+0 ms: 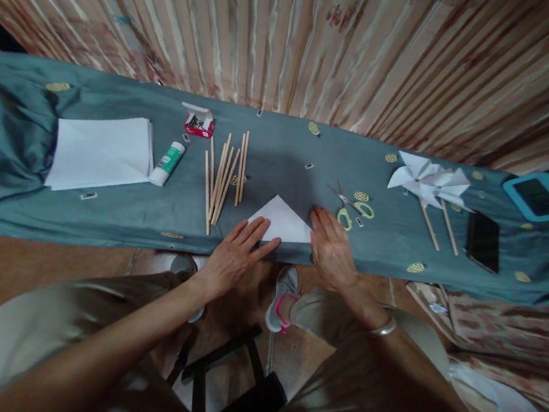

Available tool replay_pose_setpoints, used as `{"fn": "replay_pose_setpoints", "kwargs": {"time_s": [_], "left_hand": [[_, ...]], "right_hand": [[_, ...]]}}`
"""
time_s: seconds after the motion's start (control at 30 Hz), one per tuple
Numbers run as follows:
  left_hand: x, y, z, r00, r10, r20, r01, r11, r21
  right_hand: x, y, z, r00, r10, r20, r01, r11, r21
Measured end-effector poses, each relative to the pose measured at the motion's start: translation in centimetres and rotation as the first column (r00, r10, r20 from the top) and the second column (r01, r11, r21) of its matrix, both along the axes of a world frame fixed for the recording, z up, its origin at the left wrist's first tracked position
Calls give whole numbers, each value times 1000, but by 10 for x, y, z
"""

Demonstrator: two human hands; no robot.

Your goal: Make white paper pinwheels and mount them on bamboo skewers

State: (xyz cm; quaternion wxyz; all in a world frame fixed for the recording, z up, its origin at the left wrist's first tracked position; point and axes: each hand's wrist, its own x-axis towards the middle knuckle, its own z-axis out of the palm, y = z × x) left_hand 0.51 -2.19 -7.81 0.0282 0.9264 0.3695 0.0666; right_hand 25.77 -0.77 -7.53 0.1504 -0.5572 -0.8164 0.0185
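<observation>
A white sheet of paper (282, 221), folded into a triangle, lies at the table's front edge with its peak pointing away from me. My left hand (235, 251) rests flat on its left side, fingers stretched and thumb along the lower edge. At the right corner, my right hand (333, 249) has its fingers close together, pinching that corner. Scissors (348, 204) with light green handles lie just beyond my right hand, blades apart. Left of the paper are several wooden sticks (220, 180).
A stack of white paper (102, 153), a glue stick (167, 163) and an opened red box of small metal pieces (199, 122) lie leftward. Rightward are two paper pinwheels (429, 180) on sticks, a dark phone (483, 242) and a blue-framed tablet (541, 197). A curtain (273, 40) hangs behind.
</observation>
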Motion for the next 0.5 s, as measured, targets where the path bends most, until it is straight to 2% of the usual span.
{"fn": "replay_pose_setpoints", "kwargs": {"time_s": [0.3,0.5], "left_hand": [[-2,0,-1,1000,5,19,-5,1000,21],[-22,-10,-4,999,14,50,-16,999,31]], "right_hand": [[10,1,-2,994,-2,113,0,1000,14],[12,3,-5,992,3,124,-5,1000,13]]}}
